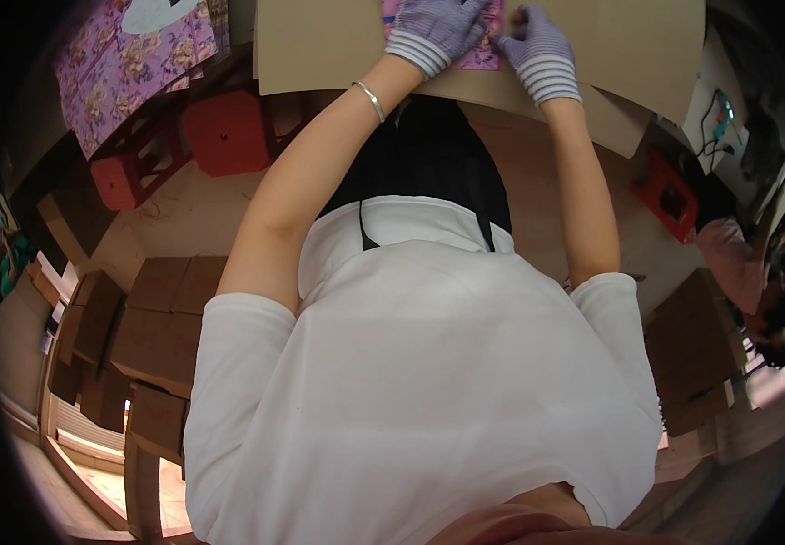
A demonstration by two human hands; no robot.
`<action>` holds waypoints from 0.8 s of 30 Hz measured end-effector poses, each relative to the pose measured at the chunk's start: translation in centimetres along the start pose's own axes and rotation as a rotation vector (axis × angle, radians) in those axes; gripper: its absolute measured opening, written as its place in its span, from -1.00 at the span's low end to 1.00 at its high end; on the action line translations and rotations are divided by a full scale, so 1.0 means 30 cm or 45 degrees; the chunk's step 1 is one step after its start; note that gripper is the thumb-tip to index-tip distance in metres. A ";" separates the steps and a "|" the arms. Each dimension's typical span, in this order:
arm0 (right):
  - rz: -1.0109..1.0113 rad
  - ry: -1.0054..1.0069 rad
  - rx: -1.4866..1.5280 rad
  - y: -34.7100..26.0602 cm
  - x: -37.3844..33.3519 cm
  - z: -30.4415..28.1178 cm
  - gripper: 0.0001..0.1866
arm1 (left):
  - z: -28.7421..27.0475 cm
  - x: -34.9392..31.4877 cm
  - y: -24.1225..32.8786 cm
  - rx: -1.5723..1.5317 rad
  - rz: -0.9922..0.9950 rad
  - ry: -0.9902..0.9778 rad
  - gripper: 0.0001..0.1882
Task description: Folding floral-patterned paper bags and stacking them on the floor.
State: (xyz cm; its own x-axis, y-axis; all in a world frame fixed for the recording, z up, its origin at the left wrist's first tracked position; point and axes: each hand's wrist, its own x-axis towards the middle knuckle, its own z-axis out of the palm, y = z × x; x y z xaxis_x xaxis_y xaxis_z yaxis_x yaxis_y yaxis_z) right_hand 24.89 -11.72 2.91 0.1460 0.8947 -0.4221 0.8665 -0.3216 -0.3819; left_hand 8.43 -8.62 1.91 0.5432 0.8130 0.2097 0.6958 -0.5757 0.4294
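A small pink-purple printed piece [481,56] lies on the tan board at the top edge, partly cut off by the frame. My left hand [438,34], in a lilac knit glove with a white striped cuff, rests flat across it and covers much of it. Just right of the piece is my right hand [542,59], gloved the same way. Its thumb points toward the piece's right edge, apart from the forefinger. A small blurred brownish patch shows by those fingertips; I cannot make out what it is.
Tan boards [320,54] cover the worktop. Purple floral sheets [134,77] are stacked at the upper left. Red stools [226,134] stand below, with another red stool [668,195] at right. Brown cartons [161,318] are piled behind on the left. Another person [733,259] is at the far right.
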 end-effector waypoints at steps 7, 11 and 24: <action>-0.089 0.049 -0.211 -0.007 -0.037 0.010 -0.44 | 0.008 0.003 -0.009 -0.028 0.022 0.064 -0.45; -0.068 -0.012 -0.212 -0.014 -0.023 0.002 -0.39 | 0.033 -0.023 -0.031 -0.064 0.093 0.033 -0.42; -0.029 -0.053 -0.037 -0.020 -0.036 -0.022 -0.48 | -0.057 0.272 -0.287 0.073 0.354 -0.248 -0.26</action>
State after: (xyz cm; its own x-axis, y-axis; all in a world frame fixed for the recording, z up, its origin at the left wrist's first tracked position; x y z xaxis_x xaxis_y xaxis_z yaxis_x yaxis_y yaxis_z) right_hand 24.51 -12.29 4.14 0.1066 0.8878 -0.4476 0.8830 -0.2915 -0.3678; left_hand 6.05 3.13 1.43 0.7916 0.5953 0.1379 0.5306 -0.7815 0.3281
